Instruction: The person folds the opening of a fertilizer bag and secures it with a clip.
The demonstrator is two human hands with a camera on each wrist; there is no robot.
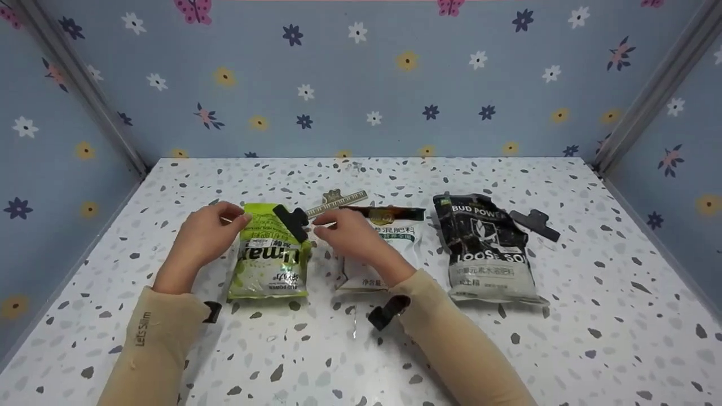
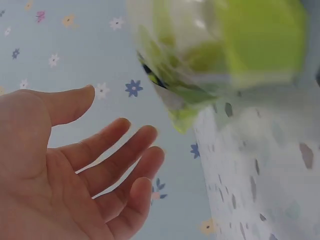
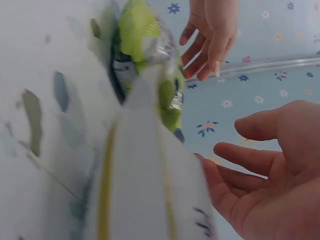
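A lime-green and white bag (image 1: pixel 268 265) lies on the speckled table, with a black clip (image 1: pixel 290 223) slanting across its upper right corner. My left hand (image 1: pixel 206 234) is by the bag's upper left edge, its fingers loosely bent. In the left wrist view that hand (image 2: pixel 105 170) shows an empty palm, apart from the green bag (image 2: pixel 260 40). My right hand (image 1: pixel 352 234) hovers over a white bag (image 1: pixel 406 248), its fingertips near the black clip. Nothing is in the right hand (image 3: pixel 265 170) in the right wrist view, where the white bag (image 3: pixel 145 190) looms close.
A black and grey bag (image 1: pixel 488 254) lies to the right, a black clip (image 1: pixel 536 224) at its upper right edge. Behind the white bag sits a gold-toned clip (image 1: pixel 338 203) with ruler-like markings. Flower-patterned walls (image 1: pixel 383 79) enclose the table (image 1: pixel 609 304) at the back and sides.
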